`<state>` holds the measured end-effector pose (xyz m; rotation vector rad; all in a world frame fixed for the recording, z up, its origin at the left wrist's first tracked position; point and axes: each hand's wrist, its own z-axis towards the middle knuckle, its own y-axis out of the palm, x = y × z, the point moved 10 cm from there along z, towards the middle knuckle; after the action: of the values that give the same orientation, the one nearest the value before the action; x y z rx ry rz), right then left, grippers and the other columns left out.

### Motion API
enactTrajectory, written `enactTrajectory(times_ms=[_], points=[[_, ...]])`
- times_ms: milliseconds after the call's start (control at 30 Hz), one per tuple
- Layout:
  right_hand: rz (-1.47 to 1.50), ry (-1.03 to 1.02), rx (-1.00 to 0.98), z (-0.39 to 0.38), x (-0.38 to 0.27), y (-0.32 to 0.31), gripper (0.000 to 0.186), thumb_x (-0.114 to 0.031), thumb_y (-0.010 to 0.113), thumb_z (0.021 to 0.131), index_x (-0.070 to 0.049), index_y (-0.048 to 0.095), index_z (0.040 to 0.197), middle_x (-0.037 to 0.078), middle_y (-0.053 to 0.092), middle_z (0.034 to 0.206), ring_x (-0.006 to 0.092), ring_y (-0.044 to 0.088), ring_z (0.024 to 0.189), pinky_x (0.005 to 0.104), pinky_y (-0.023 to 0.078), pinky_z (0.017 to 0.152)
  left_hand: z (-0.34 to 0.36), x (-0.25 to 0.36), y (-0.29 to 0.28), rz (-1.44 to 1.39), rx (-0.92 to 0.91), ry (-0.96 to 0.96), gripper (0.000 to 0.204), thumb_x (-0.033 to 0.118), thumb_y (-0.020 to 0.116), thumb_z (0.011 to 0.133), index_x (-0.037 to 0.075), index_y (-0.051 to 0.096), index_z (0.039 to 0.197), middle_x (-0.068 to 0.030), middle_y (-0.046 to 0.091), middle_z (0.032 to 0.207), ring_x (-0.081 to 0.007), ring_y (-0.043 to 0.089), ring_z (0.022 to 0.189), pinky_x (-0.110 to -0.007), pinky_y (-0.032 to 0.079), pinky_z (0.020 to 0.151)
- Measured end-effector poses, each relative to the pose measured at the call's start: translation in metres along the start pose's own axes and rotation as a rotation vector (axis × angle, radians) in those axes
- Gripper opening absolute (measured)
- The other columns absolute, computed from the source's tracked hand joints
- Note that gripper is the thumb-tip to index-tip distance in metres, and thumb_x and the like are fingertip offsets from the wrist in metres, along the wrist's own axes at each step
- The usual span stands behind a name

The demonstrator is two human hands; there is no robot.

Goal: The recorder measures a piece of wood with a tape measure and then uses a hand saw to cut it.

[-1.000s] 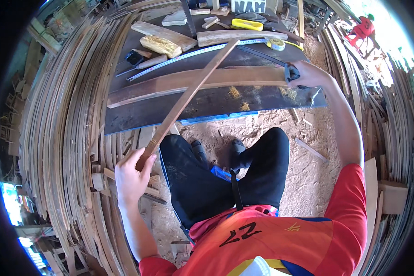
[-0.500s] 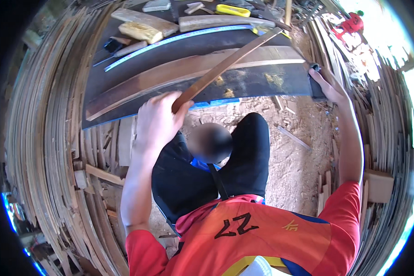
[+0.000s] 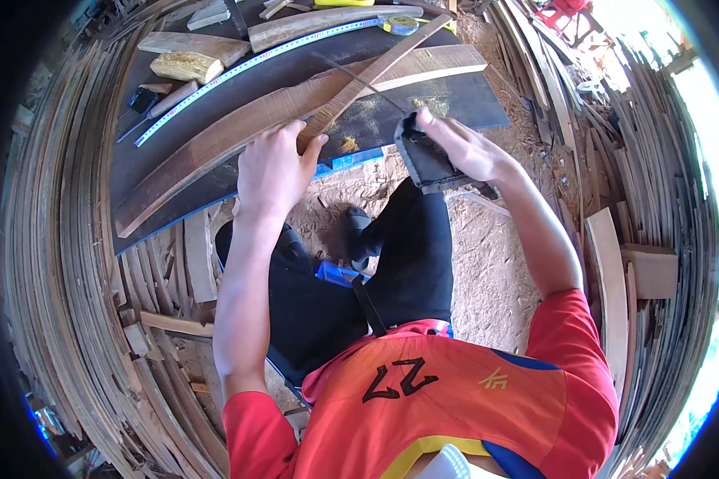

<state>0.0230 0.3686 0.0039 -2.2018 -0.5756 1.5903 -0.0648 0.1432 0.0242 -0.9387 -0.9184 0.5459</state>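
My left hand point(image 3: 275, 171) is closed around the near end of a narrow wooden strip point(image 3: 391, 57). The strip slants away to the far right across a longer curved-looking board point(image 3: 208, 164) on the dark bench top point(image 3: 455, 102). In my right hand point(image 3: 465, 149) is a handsaw by its dark handle point(image 3: 425, 160). Its thin blade point(image 3: 387, 99), seen almost edge-on, reaches left and away and crosses the strip in view; whether it touches the wood I cannot tell. Small patches of sawdust point(image 3: 349, 144) lie on the bench near the left hand.
Behind the board lie a pulled-out tape measure point(image 3: 399, 25), a yellowish wood block point(image 3: 186, 67) and several wood offcuts. Stacked planks point(image 3: 64, 239) line the left side, more planks point(image 3: 663, 176) the right. Someone in red point(image 3: 563, 13) is at the far right.
My right hand has brought the handsaw left from the bench's right edge, its blade now across the strip. My left hand still grips the strip. The whole view has shifted a little.
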Motion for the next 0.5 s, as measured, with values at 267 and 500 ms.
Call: enactTrajectory(times_ms=[267,500], points=[[0.113,-0.154,0.102,0.023,0.038,-0.003,0.048,-0.034,0.061,0.105,-0.001,0.057,0.139,0.014,0.068,0.121,0.0233,0.064,0.112,0.034,0.05,0.097,-0.002,0.0,-0.004,0.061,-0.012,-0.046,0.046,0.044,0.073,0.093,0.005,0.077,0.116,-0.0216,0.076,0.101,-0.0373,0.075,0.096,-0.046,0.059,0.084],[-0.448,-0.458,0.331,-0.018,-0.039,0.025,0.025,-0.022,0.057,0.106,0.002,0.049,0.11,0.025,0.061,0.065,0.0496,0.063,0.065,0.0552,0.049,0.059,-0.012,0.0,-0.008,0.167,0.083,-0.026,0.043,0.048,0.071,0.095,0.011,0.078,0.117,-0.0113,0.075,0.11,-0.0351,0.074,0.096,-0.045,0.06,0.082]])
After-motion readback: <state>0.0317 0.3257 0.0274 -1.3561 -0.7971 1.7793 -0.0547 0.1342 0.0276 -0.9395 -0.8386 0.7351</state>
